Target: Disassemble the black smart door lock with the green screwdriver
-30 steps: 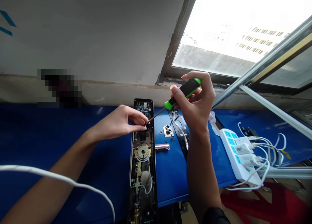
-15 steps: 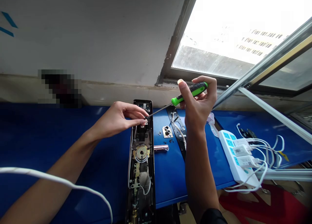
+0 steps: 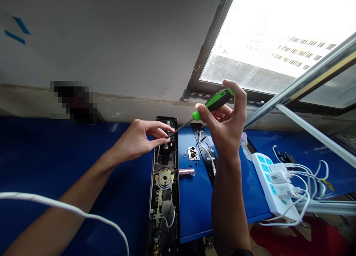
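A long black housing (image 3: pixel 165 161) with metal parts and wires inside lies open on the blue table. My right hand (image 3: pixel 226 118) grips a green and black screwdriver (image 3: pixel 215 101), whose shaft slants down to the left. Its tip is at the fingertips of my left hand (image 3: pixel 143 137), over the upper part of the housing. Thumb and fingers of my left hand are pinched near the tip; what lies between them is too small to make out. A round metal disc (image 3: pixel 165 178) sits mid-housing.
Right of the housing are a small square metal plate (image 3: pixel 193 153), loose screws (image 3: pixel 197 164), a pink cylinder (image 3: pixel 187 172) and a black panel (image 3: pixel 205 148) with a white cable. Farther right lies a white power strip (image 3: pixel 274 189) with chargers. Another white cable (image 3: pixel 69 208) crosses the lower left.
The view has shifted slightly. My right hand has changed its hold on the screwdriver, with its fingers more raised round the handle end. My left fingers have spread a little above the pinch.
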### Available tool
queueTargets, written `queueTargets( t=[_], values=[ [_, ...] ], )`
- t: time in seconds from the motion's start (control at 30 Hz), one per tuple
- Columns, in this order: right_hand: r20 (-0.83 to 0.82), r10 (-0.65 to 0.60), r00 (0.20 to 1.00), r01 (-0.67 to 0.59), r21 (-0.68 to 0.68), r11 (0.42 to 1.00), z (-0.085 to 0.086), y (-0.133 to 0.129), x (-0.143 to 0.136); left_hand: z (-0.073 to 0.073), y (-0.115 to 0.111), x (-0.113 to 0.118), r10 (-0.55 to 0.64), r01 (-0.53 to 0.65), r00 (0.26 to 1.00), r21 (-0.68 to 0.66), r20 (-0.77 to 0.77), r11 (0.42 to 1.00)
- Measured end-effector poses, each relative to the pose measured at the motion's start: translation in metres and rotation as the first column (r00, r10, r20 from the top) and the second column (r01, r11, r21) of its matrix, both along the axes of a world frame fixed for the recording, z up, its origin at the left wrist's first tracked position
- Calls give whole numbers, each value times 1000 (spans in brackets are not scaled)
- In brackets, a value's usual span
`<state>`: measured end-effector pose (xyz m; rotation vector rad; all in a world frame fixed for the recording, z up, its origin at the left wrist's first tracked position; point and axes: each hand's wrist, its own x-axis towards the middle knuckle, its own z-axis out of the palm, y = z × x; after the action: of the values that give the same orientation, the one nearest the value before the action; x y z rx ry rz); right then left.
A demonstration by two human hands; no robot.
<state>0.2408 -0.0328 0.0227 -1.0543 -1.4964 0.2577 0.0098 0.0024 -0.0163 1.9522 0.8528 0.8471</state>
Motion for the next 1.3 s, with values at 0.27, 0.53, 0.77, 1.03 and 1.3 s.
queueTargets(
  t=[0.27, 0.53, 0.77, 1.03, 1.3],
  values=[
    [42, 3, 999, -8, 122, 993, 6, -6, -19, 4, 1, -9, -32, 60, 991, 226, -128, 972],
    [170, 100, 980, -110, 47, 993, 1, -13, -43, 10, 15, -31, 130, -44, 961, 327, -246, 944],
    [268, 106, 958, -110, 1, 994, -5, -12, -52, 5, 22, -39, -23, 113, 907, 188, -421, 976],
    [357, 150, 922, -176, 42, 984, 0, -12, -57, 0, 21, -38, -91, 162, 889, 124, -449, 979],
    [393, 94, 915, -102, 0, 995, 0, -14, -57, -8, 27, -38, -87, 165, 891, 140, -446, 976]
  ],
)
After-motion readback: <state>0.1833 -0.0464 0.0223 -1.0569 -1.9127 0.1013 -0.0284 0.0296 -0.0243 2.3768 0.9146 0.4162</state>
